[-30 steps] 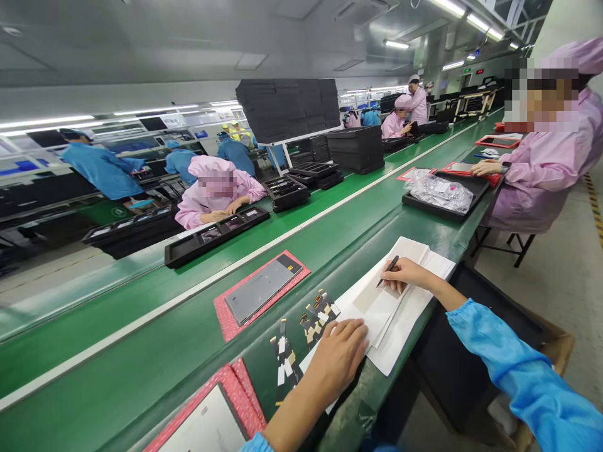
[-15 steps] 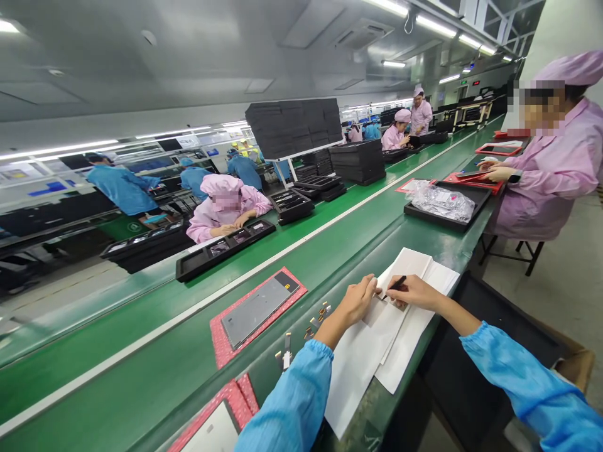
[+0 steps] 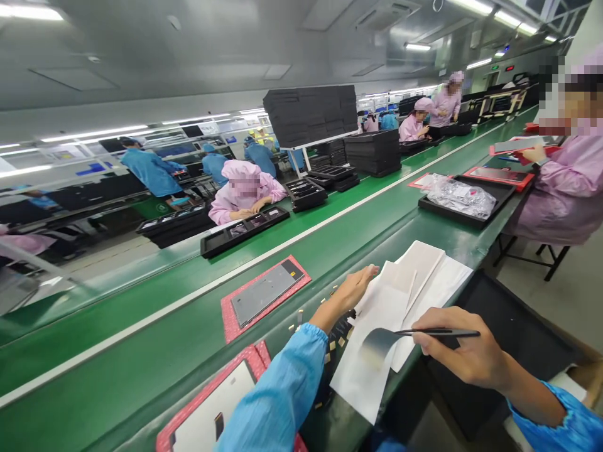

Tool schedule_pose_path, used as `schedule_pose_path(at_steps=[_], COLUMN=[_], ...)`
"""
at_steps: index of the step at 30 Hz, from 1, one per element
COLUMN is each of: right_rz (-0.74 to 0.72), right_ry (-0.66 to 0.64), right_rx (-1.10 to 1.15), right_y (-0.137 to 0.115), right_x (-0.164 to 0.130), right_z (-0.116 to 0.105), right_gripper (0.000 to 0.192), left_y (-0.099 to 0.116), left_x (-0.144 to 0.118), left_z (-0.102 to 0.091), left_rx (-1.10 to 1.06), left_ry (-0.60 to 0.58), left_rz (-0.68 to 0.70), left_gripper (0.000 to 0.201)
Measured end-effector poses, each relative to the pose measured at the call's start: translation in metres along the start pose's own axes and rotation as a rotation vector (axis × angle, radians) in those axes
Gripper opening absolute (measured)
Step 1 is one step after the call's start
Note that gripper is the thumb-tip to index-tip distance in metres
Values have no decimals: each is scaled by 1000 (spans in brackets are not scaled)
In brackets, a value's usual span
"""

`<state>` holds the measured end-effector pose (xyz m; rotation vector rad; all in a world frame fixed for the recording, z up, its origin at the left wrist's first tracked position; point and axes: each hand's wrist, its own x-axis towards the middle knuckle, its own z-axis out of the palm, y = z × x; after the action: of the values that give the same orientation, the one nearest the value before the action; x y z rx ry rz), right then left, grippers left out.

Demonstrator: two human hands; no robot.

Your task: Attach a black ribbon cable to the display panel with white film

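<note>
Black tweezers (image 3: 447, 331) are in my right hand (image 3: 459, 351), its fingers closed around them. At their tips is a thin, dark, curved piece of film (image 3: 377, 345) that looks blurred, over the white paper sheets (image 3: 400, 289). My left hand (image 3: 348, 292) lies with its fingers stretched out at the papers' left edge, holding nothing that I can see. Below and beside that wrist, several small flex cables (image 3: 332, 345) are scattered on the green bench. A grey display panel (image 3: 266, 292) rests on pink bubble wrap (image 3: 230, 320) to the left.
Another panel (image 3: 207, 414) lies on pink wrap at the near left. A black tray (image 3: 475, 216) with clear plastic bags stands farther along the bench. One co-worker in pink (image 3: 570, 182) sits at the right; another (image 3: 247, 188) bends over a tray (image 3: 245, 231) across the belt.
My right hand has moved back toward me and right, lifting the tweezers with the dark film off the papers. My left hand's fingers have straightened at the papers' edge. The view has shifted left.
</note>
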<state>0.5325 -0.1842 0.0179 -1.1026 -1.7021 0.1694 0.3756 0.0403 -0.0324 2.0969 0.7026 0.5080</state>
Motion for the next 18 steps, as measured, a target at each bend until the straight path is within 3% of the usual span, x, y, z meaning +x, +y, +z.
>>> schedule_pose_path(at_steps=[4, 7, 10, 12, 15, 18], right_rz=[19, 48, 67, 74, 108, 175], right_ry=[21, -23, -126, -161, -175, -212], right_rx=[25, 62, 148, 211, 304, 384], right_y=[-6, -9, -17, -25, -37, -45], right_x=[-3, -7, -7, -5, -6, -8], right_z=[25, 50, 78, 97, 121, 138], right_gripper=[20, 17, 14, 11, 7, 9], left_y=[21, 36, 41, 37, 27, 20], left_x=[-84, -170, -242, -274, -299, -311], left_z=[-34, -42, -25, -7, 16, 27], left_rx=[-24, 0, 33, -34, -278, -474], left_ry=[138, 227, 333, 391, 442, 471], left_rz=[-118, -221, -429, -576, -711, -761], left_gripper=[60, 54, 63, 62, 52, 56])
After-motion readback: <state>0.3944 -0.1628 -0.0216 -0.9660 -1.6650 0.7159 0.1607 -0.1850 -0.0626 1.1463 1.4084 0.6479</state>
